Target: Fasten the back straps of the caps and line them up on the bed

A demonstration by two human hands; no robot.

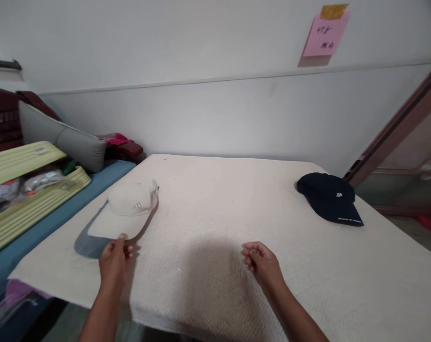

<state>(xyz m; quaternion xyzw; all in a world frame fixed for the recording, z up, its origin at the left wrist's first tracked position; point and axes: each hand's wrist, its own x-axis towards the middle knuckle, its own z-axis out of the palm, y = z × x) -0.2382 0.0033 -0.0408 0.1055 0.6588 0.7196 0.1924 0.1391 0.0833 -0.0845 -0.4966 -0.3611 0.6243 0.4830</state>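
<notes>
A white cap [130, 202] with a small dark logo is at the left of the covered table, its brim toward me. My left hand [115, 254] pinches the front edge of that brim, thumb on top. Under the brim shows a grey-blue, brim-shaped patch [89, 242]; I cannot tell whether it is a second cap or a shadow. My right hand [261, 261] hovers over the front middle of the table, fingers curled together with nothing seen in them. Farther right lies a navy cap [327, 197] with a white emblem, apart from both hands.
A pale textured cloth covers the table [215, 190], which meets a white wall [208, 118] at the back. On the left, a blue surface [110, 175] bears a grey cushion [64, 135] and a yellow-green case [41, 190] with packets inside. A pink note [325, 35] is taped to the wall.
</notes>
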